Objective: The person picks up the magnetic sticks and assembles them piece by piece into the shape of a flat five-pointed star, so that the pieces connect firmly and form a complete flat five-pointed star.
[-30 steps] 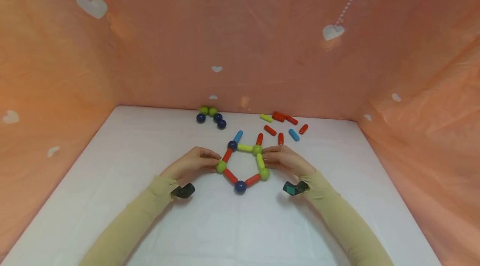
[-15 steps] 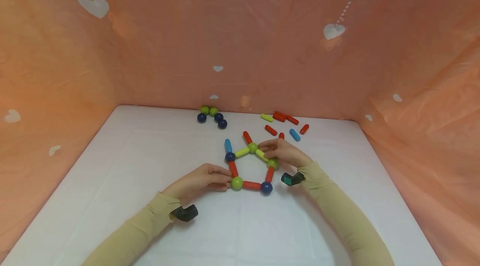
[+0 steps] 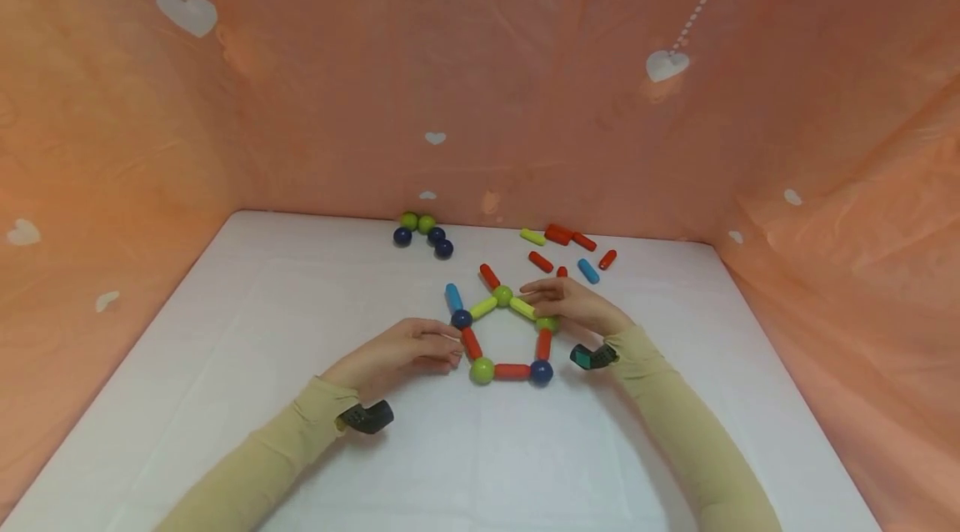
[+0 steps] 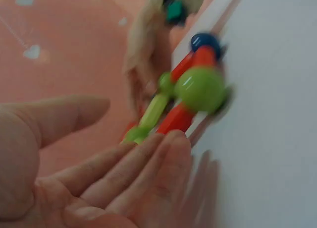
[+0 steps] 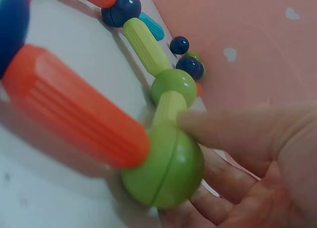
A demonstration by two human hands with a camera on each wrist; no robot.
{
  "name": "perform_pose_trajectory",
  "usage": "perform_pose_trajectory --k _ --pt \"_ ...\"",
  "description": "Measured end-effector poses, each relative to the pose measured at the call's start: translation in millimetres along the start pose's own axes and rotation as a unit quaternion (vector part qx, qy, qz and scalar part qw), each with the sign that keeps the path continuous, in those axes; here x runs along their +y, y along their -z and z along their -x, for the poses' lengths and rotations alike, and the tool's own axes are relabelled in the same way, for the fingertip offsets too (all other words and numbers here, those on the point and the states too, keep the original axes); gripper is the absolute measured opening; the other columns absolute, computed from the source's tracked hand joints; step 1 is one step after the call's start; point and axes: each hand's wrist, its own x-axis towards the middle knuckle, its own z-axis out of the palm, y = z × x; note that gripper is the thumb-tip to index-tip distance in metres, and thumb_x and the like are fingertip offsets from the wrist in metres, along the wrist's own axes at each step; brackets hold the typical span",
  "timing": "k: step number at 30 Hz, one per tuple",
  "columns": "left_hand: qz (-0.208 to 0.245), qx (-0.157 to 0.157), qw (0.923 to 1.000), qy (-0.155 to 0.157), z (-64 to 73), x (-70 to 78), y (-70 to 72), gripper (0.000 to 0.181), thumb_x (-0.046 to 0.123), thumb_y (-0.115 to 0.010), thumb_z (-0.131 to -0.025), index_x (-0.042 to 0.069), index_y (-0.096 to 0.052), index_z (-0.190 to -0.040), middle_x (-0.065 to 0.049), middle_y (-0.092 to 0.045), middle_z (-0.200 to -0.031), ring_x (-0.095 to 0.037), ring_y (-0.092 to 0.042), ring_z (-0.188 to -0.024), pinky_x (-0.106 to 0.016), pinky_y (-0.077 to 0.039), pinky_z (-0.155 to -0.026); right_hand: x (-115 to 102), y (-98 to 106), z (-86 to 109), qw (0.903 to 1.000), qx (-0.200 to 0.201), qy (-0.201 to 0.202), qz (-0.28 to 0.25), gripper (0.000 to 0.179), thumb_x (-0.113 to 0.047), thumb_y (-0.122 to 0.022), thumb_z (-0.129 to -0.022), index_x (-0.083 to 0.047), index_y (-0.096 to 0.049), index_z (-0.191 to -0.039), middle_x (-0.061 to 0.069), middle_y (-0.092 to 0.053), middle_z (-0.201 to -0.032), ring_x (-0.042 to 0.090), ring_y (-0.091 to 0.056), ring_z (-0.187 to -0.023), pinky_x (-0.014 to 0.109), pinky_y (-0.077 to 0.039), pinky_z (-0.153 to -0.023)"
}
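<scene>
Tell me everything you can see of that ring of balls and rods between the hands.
The ring is a glossy, plastic-looking pentagon. Three green balls and two dark blue balls make its corners; three red rods and two yellow rods make its sides. A light blue rod and another red rod jut outward at the far side. It appears to lie flat on the white table. The right hand holds its right side; the left hand is at its left red side, contact unclear.
</scene>
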Motion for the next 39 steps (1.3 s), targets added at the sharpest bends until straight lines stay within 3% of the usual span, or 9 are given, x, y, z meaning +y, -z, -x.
perform_pose_trajectory --k 3,6,10,14,18,26,35,39 --pt "-0.019 0.042 0.9989 -0.008 -4.4 11.5 15.4 0.048 0.025 -0.064 -0.1 0.003 -0.054 -0.141 -0.017 -0.062 -0.138 -0.021 -0.065 -0.119 -0.033 -0.052 -0.109 3 2 4.5 0.9998 0.003 0.005 0.02 0.045 -0.019 -0.064 -0.099 -0.012 -0.056 -0.143 0.011 -0.062 -0.143 0.027 -0.057 -0.13 0.038 -0.052 -0.108" --pt "-0.039 0.084 0.9948 -0.042 -13.8 23.7 35.1 0.053 0.023 -0.065 -0.1 0.002 -0.049 -0.146 -0.02 -0.057 -0.144 -0.024 -0.063 -0.124 -0.04 -0.049 -0.112 3 2 6.6 0.9988 0.005 0.019 0.045 0.046 -0.019 -0.066 -0.098 -0.01 -0.057 -0.142 0.012 -0.063 -0.142 0.028 -0.059 -0.129 0.041 -0.052 -0.108" --pt "-0.065 0.131 0.9837 -0.105 -32.2 33.5 59.1 0.053 0.017 -0.063 -0.1 -0.002 -0.046 -0.147 -0.026 -0.054 -0.146 -0.03 -0.061 -0.128 -0.046 -0.049 -0.112 3 -1 7.2 0.9966 0.013 0.03 0.076 0.046 -0.017 -0.069 -0.096 -0.011 -0.06 -0.14 0.012 -0.063 -0.141 0.029 -0.06 -0.126 0.042 -0.054 -0.107" --pt "-0.074 0.16 0.9748 -0.136 -52.3 35.2 72.2 0.052 0.013 -0.063 -0.1 -0.002 -0.046 -0.147 -0.024 -0.053 -0.147 -0.031 -0.057 -0.131 -0.047 -0.05 -0.111 1 -5 7.1 0.9939 0.024 0.036 0.101 0.045 -0.017 -0.069 -0.095 -0.011 -0.061 -0.139 0.012 -0.062 -0.141 0.03 -0.059 -0.126 0.041 -0.055 -0.104" --pt "-0.064 0.172 0.9711 -0.153 -72.4 35.9 78.2 0.054 0.011 -0.065 -0.098 -0.001 -0.046 -0.147 -0.021 -0.051 -0.15 -0.034 -0.052 -0.137 -0.047 -0.046 -0.114 -1 -7 8.4 0.9934 0.033 0.035 0.104 0.044 -0.015 -0.069 -0.095 -0.01 -0.062 -0.138 0.013 -0.062 -0.14 0.032 -0.058 -0.126 0.041 -0.056 -0.103" --pt "-0.129 0.184 0.9599 -0.168 -101.2 39.4 82.6 0.062 0.006 -0.072 -0.093 -0.001 -0.045 -0.148 -0.02 -0.05 -0.152 -0.036 -0.046 -0.143 -0.047 -0.04 -0.12 0 -8 10.0 0.9924 0.033 0.042 0.111 0.044 -0.016 -0.069 -0.096 -0.01 -0.062 -0.139 0.013 -0.062 -0.14 0.031 -0.057 -0.125 0.042 -0.054 -0.104" --pt "-0.193 0.164 0.9522 -0.171 -114.4 41.4 79.5 0.059 -0.003 -0.07 -0.091 -0.006 -0.047 -0.145 -0.026 -0.048 -0.151 -0.04 -0.043 -0.143 -0.05 -0.041 -0.119 2 -7 9.4 0.9937 0.029 0.041 0.101 0.043 -0.016 -0.069 -0.095 -0.011 -0.062 -0.138 0.011 -0.062 -0.14 0.028 -0.057 -0.123 0.036 -0.056 -0.1" --pt "-0.229 0.172 0.9469 -0.146 -115.5 39.9 75.6 0.052 -0.003 -0.064 -0.095 -0.002 -0.05 -0.145 -0.024 -0.047 -0.152 -0.042 -0.046 -0.139 -0.05 -0.042 -0.117 3 -8 8.6 0.994 0.027 0.044 0.097 0.044 -0.016 -0.07 -0.095 -0.011 -0.062 -0.138 0.011 -0.062 -0.14 0.027 -0.057 -0.123 0.035 -0.055 -0.099"
